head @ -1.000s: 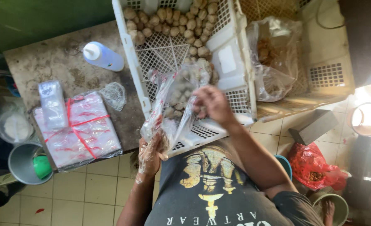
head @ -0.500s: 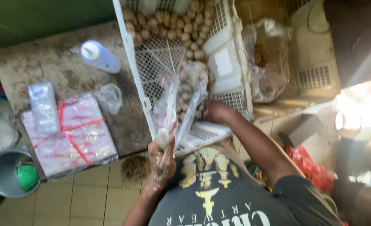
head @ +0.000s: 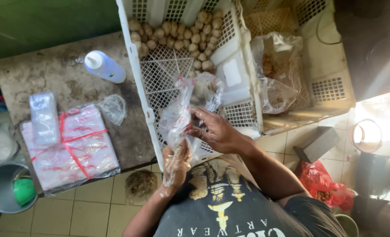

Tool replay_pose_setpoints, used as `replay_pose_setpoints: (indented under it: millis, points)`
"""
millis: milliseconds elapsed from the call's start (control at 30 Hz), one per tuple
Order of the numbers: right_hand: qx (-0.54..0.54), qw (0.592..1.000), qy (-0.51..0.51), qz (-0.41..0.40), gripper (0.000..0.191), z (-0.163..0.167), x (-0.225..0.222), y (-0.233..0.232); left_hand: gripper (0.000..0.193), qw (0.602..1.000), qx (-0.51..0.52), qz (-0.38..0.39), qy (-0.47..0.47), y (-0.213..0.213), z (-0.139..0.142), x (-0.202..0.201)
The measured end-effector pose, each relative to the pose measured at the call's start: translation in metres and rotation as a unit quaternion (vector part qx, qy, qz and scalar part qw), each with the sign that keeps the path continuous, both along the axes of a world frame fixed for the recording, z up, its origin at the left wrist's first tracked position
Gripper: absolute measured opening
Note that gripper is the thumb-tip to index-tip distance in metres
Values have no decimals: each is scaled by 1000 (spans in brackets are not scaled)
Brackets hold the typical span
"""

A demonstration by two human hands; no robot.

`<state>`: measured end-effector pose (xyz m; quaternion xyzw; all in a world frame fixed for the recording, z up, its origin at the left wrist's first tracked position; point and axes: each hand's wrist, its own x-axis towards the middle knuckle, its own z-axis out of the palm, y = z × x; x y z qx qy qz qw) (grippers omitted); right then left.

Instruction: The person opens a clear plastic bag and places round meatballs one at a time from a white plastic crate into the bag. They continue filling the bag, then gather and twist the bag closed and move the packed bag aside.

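Head view: we hold 1 clear bag (head: 182, 115) between both hands. Our left hand (head: 176, 163), under thin plastic, grips its lower end; our right hand (head: 216, 131) pinches its side just above and to the right. The bag's long axis runs up and away from the left hand, over the white crate (head: 165, 72). The round brown balls (head: 177, 33) lie beyond both hands, nearer the right.

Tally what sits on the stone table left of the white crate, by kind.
Squeeze bottle: 1
Tied stack of plastic bags: 1
Small pack of bags on the stack: 1
Loose crumpled bag: 1
Total: 4
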<state>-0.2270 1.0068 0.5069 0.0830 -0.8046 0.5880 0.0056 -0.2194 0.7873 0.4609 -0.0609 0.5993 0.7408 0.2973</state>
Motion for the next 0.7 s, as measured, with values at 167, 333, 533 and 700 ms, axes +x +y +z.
replay_pose_setpoints:
  millis: [167,333,533,700]
  points:
    - [-150,947,-212,-192,41,-48,-20,38,20,982,101,139,-79,-2,-10,4]
    - [297,903,-311,0,32,-90,-34,49,33,963,188,193,-27,1,-7,0]
    - [367,929,37,43,94,-112,-43,16,39,959,228,170,8,3,0,-2]
    - [310,920,-201,130,28,-85,-33,28,39,966,160,199,31,13,1,-7]
